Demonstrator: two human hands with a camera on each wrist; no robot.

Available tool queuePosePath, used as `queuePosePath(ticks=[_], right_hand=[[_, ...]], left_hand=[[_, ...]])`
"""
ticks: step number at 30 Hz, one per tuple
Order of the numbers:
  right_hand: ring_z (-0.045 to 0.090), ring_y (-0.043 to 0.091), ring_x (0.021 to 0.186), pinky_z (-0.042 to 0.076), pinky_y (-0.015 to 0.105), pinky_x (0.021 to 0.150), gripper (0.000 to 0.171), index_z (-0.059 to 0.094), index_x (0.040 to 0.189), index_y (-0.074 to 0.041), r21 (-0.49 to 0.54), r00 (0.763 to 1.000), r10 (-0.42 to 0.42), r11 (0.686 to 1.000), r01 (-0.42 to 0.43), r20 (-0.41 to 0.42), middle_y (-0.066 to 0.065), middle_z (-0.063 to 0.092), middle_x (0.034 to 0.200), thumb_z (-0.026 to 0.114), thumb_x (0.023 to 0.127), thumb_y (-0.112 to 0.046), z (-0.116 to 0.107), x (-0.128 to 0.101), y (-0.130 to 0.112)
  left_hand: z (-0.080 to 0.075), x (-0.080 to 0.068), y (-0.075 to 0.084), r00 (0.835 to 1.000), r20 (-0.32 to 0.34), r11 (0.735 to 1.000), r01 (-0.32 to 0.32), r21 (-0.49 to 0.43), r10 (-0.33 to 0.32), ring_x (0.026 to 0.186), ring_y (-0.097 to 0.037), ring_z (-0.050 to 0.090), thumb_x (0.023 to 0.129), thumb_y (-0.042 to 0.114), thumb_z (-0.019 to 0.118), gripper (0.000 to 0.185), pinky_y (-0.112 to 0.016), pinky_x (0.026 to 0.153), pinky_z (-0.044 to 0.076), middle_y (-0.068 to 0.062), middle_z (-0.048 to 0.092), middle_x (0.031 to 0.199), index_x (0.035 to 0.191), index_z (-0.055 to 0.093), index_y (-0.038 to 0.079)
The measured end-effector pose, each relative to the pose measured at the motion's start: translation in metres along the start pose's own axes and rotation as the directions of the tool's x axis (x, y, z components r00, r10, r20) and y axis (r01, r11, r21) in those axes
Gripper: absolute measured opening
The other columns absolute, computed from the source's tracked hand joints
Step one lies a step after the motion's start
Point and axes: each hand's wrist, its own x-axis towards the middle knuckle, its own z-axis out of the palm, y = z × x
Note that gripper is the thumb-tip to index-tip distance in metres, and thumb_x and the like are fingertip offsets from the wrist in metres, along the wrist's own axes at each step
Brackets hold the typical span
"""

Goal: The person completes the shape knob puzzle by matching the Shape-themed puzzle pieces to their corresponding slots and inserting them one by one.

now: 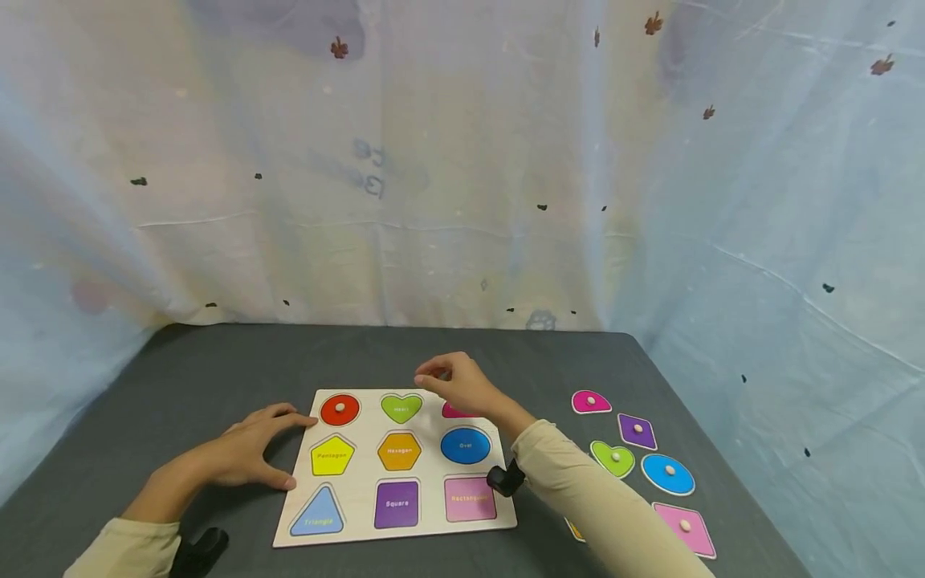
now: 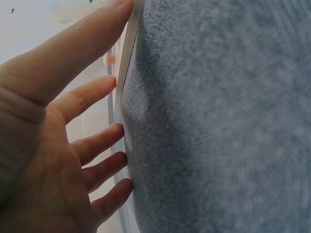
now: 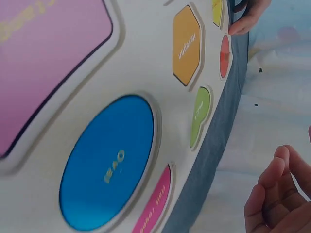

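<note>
I am fitting shape pieces into the puzzle board [image 1: 361, 530], and this looks like the gap between two pieces: the red circle [image 1: 340, 409] sits in its slot with its knob up, while the other eight slots show only their printed colours and names. My right hand [image 1: 462, 385] hovers over the far edge of the board, between the heart slot [image 1: 401, 408] and the magenta slot [image 1: 454, 413] it partly covers. Its grip is loosely curled with the fingertips drawn together, and the wrist view shows the curled fingers [image 3: 272, 194] with nothing between them, so I judge it holds nothing.

My left hand [image 1: 249, 449] lies flat on the worktop [image 1: 181, 385] at the board's left edge. Its grip is released, fingers spread and straight; the thumb [image 2: 77, 43] presses the board's edge and the other fingertips rest on the grey cloth just beside it, steadying the board.

The loose pieces lie well apart to the right of the board: a magenta piece [image 1: 591, 401], a purple square [image 1: 637, 431], a green heart [image 1: 613, 458], a blue oval [image 1: 668, 474] and a pink rectangle [image 1: 684, 529]. The next move, I judge, calls for swinging my right hand across to one of them, pinching its small knob, and matching it to its slot, the heart slot being nearest.
</note>
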Motion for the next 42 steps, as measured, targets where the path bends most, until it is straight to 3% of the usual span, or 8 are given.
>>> queuePosePath(ticks=[10,17,27,42], right_hand=[[0.063,0.020,0.092,0.053,0.022,0.079,0.027,0.072,0.120,-0.007,-0.023,0.999,-0.012,1.000,0.011,-0.038,0.010,0.073,0.110,0.065,0.099,-0.022,-0.025,-0.025,0.017],[0.062,0.023,0.082,0.054,0.023,0.071,0.028,0.071,0.121,-0.003,0.011,0.998,-0.024,1.000,0.025,-0.059,0.016,0.072,0.113,0.064,0.099,-0.020,-0.045,-0.048,0.025],[0.070,0.018,0.092,0.058,0.023,0.082,0.032,0.068,0.127,-0.002,0.043,0.998,-0.007,0.999,0.009,-0.058,0.018,0.071,0.122,0.061,0.102,-0.021,-0.068,-0.076,0.037],[0.068,0.010,0.090,0.057,0.023,0.080,0.032,0.066,0.128,0.000,0.016,0.998,-0.014,1.000,0.015,-0.061,0.020,0.070,0.122,0.062,0.101,-0.018,-0.097,-0.110,0.041]], left_hand=[[-0.002,0.000,0.004,1.000,-0.007,1.000,0.006,-0.003,-0.006,0.135,-0.054,0.036,0.068,0.045,0.090,0.089,-0.081,0.099,0.029,-0.025,0.039,0.150,0.145,0.052,0.022],[-0.001,0.002,0.007,1.000,-0.003,1.000,0.003,0.000,-0.003,0.135,-0.053,0.037,0.068,0.045,0.090,0.088,-0.080,0.100,0.031,-0.025,0.040,0.151,0.145,0.053,0.022],[0.000,0.002,0.009,1.000,0.007,0.999,0.025,-0.021,-0.025,0.136,-0.053,0.036,0.068,0.043,0.091,0.089,-0.079,0.102,0.031,-0.025,0.038,0.152,0.145,0.053,0.022],[0.002,-0.004,0.005,1.000,-0.006,0.999,0.023,-0.031,-0.023,0.136,-0.052,0.036,0.068,0.043,0.091,0.088,-0.079,0.101,0.031,-0.024,0.039,0.152,0.145,0.053,0.022]])
